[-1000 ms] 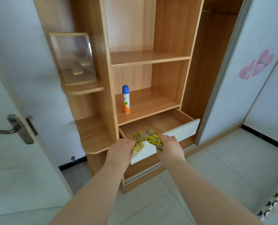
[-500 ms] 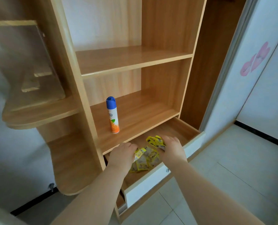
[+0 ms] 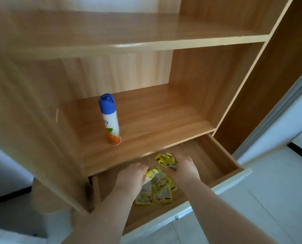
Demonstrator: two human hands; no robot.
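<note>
Packets [image 3: 160, 184] now spread in drawer [image 3: 205, 155], between left hand [image 3: 131, 176], right hand [image 3: 183, 169]

I see the drawer [image 3: 206, 155] pulled out and open from above. Its right half is bare wood, so a hand can drop straight in there. The lower shelf [image 3: 155, 120] overhangs the drawer's back part, and any reach toward the rear has to pass under its front edge. Yellow packets [image 3: 160, 184] cover the floor left of the middle, with the left hand [image 3: 131, 176] and right hand [image 3: 183, 169] close together over them. The white drawer front [image 3: 222, 186] blocks a low approach from my side. On the shelf, a spray can [image 3: 109, 118] stands upright at the left, and the room to its right is free.
</note>
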